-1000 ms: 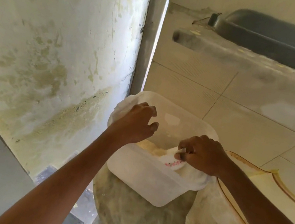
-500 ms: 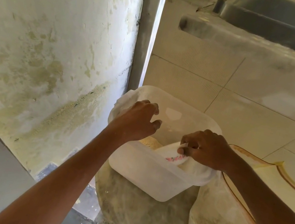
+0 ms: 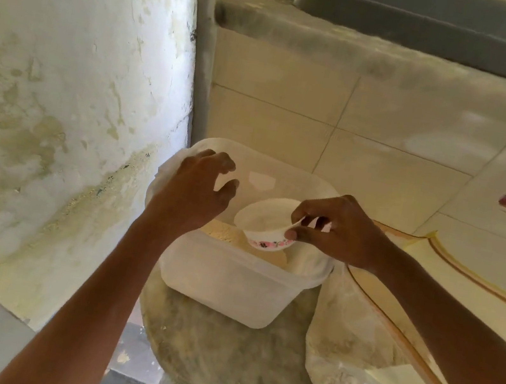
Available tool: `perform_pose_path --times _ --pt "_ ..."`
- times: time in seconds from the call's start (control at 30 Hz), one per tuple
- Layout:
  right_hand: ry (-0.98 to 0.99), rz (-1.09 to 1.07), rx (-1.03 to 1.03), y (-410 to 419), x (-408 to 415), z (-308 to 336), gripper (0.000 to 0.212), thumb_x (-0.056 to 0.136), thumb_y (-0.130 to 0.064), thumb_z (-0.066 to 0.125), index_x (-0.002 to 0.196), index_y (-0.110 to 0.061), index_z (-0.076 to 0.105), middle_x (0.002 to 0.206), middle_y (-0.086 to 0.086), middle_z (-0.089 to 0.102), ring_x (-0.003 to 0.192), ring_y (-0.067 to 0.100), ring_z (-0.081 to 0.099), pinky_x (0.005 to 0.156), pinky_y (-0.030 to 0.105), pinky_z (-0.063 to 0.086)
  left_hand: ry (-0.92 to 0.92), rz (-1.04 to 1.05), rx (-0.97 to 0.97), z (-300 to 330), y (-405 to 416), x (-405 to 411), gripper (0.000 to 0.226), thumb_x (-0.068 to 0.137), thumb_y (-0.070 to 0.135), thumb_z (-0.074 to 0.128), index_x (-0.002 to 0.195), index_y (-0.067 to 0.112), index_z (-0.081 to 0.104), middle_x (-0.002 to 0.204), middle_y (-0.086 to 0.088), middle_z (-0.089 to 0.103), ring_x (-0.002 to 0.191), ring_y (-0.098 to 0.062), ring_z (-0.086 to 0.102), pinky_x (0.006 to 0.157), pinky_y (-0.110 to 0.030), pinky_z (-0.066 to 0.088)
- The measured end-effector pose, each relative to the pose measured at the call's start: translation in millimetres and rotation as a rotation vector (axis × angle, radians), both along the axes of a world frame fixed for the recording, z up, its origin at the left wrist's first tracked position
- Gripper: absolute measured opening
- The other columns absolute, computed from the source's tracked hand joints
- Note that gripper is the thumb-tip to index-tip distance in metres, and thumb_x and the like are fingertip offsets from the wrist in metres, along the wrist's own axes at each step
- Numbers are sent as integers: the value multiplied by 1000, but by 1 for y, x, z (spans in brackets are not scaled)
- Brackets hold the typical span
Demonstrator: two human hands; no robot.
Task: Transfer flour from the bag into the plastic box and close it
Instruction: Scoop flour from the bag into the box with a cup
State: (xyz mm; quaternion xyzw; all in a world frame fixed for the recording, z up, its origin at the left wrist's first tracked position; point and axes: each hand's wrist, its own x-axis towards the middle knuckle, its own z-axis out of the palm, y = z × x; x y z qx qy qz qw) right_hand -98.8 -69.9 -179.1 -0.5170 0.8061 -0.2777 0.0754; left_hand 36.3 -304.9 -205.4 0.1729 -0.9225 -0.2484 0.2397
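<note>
Step in hand: scooping flour across, mid-cycle. The plastic box [image 3: 229, 285] sits on a flour-dusted stool top [image 3: 218, 353], near the stained wall [image 3: 60, 92] on the left. Pale yellow flour [image 3: 227, 236] lies in the box, low against its near wall; level looks well short of the rim.

Right hand [image 3: 339, 229] pinches the rim of a small white bowl [image 3: 268, 224] with a pink flower band, thumb under, fingers over. The bowl hangs just above the flour, inside the box opening, tilted toward the camera. Its inside looks mostly empty, so my reading is that it is spent.

Left hand [image 3: 198, 189] hovers over the far-left corner of the box, fingers loosely curled, gripping nothing. I cannot tell whether it touches the rim.

The flour bag [image 3: 361, 354], clear plastic and dusted, lies just right of the box, touching its right side. No lid in view.

Next move, as judged: carry the bowl right, into the bag mouth, and refill. Needs the bag mouth held open; the left hand is free for that. Closing waits on finding the lid.
</note>
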Motion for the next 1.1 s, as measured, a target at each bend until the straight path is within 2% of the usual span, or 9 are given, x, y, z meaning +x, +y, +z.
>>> perform_pose_path --times 0.1,0.23,0.37,0.5,0.57,0.7,0.8,0.9,1.1 --pt "-51 13 -120 24 -1 10 20 79 -26 86 93 -15 77 87 -2 76 78 14 73 72 32 61 63 -66 30 3 1 0 19 93 41 65 110 33 68 110 16 68 96 -8 68 82 -42 59" --pt "-50 68 -212 69 -7 31 19 79 -24 85 90 -12 74 87 2 74 80 22 73 69 33 60 90 -181 80 10 17 -5 17 94 21 72 111 21 73 110 10 70 96 -7 68 84 -39 59" --pt "-123 51 -190 117 -13 55 17 78 -21 85 84 -21 69 80 -7 68 74 15 67 66 25 52 117 -272 86 16 54 -21 16 95 22 70 112 24 72 112 14 68 99 -1 65 83 -29 57" --pt "-157 35 -166 160 -23 63 18 77 -45 83 84 -34 70 79 3 69 75 28 69 70 39 59 88 -439 37 23 107 -46 23 97 30 67 120 28 69 121 17 61 113 -4 59 90 -29 53" --pt "-96 21 -101 175 -26 62 21 77 -53 80 86 -38 69 80 4 71 75 25 71 69 39 61 56 -535 -7 23 129 -57 21 97 32 66 118 31 70 126 16 58 117 -6 57 91 -26 50" --pt "42 -39 94 192 -33 42 31 82 -53 73 90 -23 73 81 -12 73 73 7 73 63 35 61 -121 -590 -87 14 149 -73 12 93 37 70 100 29 76 140 11 50 124 -10 53 98 -34 49" --pt "128 -83 330 192 -40 15 44 78 -61 64 94 -21 70 84 -3 72 74 11 70 67 38 59 -229 -549 -120 6 154 -77 34 91 39 75 121 24 70 147 11 45 131 -11 47 106 -33 44" --pt "217 -48 520 179 -46 -11 29 89 -50 66 102 -24 68 94 -6 69 84 16 65 75 29 53 -246 -513 -131 6 156 -76 65 90 35 76 148 18 50 152 11 41 139 -7 36 107 -22 31" --pt "623 -31 870 133 -40 -64 23 103 -27 50 121 -19 61 118 6 61 109 26 63 71 33 44 -232 -522 -106 5 156 -74 75 83 12 74 152 15 43 152 10 41 138 -7 37 109 -22 32"
